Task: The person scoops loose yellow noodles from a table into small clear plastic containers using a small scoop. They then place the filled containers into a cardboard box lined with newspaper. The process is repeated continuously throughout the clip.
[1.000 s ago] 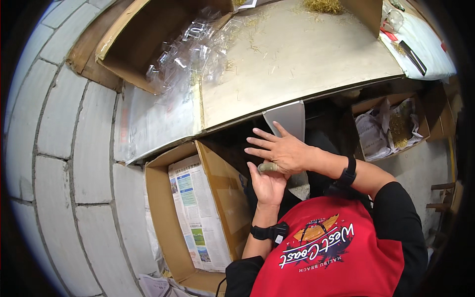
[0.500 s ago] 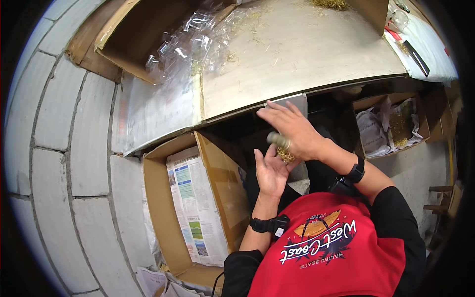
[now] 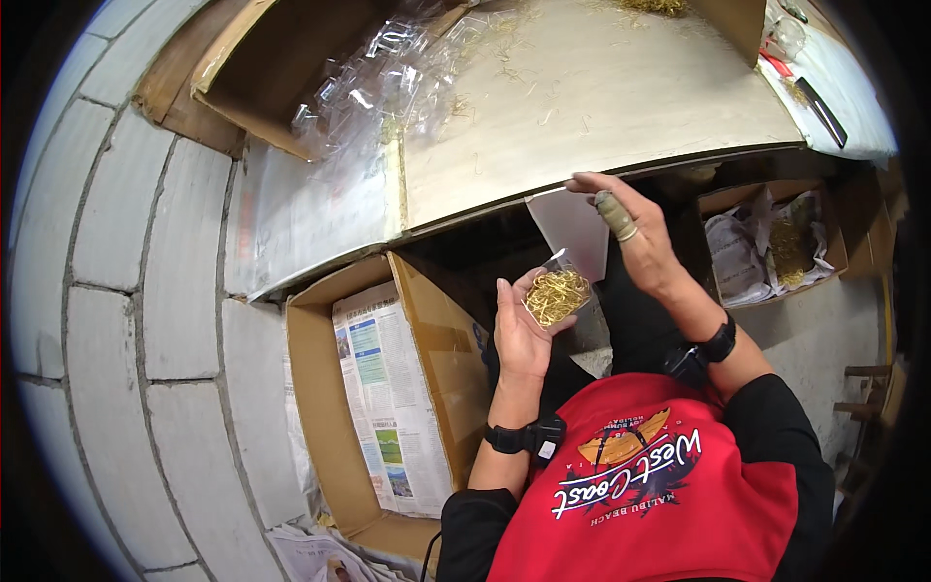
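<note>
My left hand [image 3: 525, 335] is palm up, holding a small clear plastic box [image 3: 561, 257] filled with thin golden metal pieces [image 3: 557, 297], whose exact kind is too small to tell. The fingers behind the box are partly hidden. Up and to the right, apart from the box, my right hand [image 3: 642, 242] is raised with its fingers stretched out and nothing in it. A greyish-green finger cot [image 3: 615, 215] covers one of its digits. A whitish flat sheet [image 3: 570, 231] shows behind the two hands, below the table edge.
Clear plastic boxes [image 3: 373, 92] lie heaped on the table [image 3: 601, 97] beside a tipped cardboard box [image 3: 242, 87]. Golden pieces [image 3: 650, 6] are piled at the far edge. Below left stands a newspaper-lined carton [image 3: 432, 339]; a smaller carton [image 3: 722, 286] holds golden pieces at right.
My right hand has lifted off the left hand, moving right, which uncovers the filled box. My left hand has stayed nearly in place.
</note>
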A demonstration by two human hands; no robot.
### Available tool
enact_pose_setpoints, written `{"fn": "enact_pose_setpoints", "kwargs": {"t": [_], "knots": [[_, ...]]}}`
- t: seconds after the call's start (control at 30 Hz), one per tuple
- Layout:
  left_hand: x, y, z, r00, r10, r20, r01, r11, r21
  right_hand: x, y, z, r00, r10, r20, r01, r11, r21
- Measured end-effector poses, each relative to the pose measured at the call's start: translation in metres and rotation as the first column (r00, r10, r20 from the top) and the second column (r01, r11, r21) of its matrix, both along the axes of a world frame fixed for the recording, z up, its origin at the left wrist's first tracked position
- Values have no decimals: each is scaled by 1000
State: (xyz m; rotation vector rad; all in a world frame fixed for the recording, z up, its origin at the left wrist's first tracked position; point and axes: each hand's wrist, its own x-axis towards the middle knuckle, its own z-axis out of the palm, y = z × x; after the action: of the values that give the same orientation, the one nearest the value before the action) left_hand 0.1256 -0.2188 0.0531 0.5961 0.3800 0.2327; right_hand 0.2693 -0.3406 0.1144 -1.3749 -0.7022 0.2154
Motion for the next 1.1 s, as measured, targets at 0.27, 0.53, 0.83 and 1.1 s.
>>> {"fn": "enact_pose_setpoints", "kwargs": {"t": [0.27, 0.53, 0.83, 1.1], "knots": [[3, 1, 9, 975, 127, -180, -95, 980, 177, -11, -32, -36, 998, 56, -10, -57, 964, -259], [6, -7, 8, 953, 152, -263, -80, 960, 267, -25, -34, -30, 960, 76, 268, 9, 953, -303], [8, -21, 21, 974, 85, -210, -21, 957, 289, -30, -22, -26, 862, 215, 459, -45, 935, -353], [9, -28, 21, 980, 71, -187, 1, 934, 356, -30, -23, -34, 906, 226, 358, -96, 934, -345]]}}
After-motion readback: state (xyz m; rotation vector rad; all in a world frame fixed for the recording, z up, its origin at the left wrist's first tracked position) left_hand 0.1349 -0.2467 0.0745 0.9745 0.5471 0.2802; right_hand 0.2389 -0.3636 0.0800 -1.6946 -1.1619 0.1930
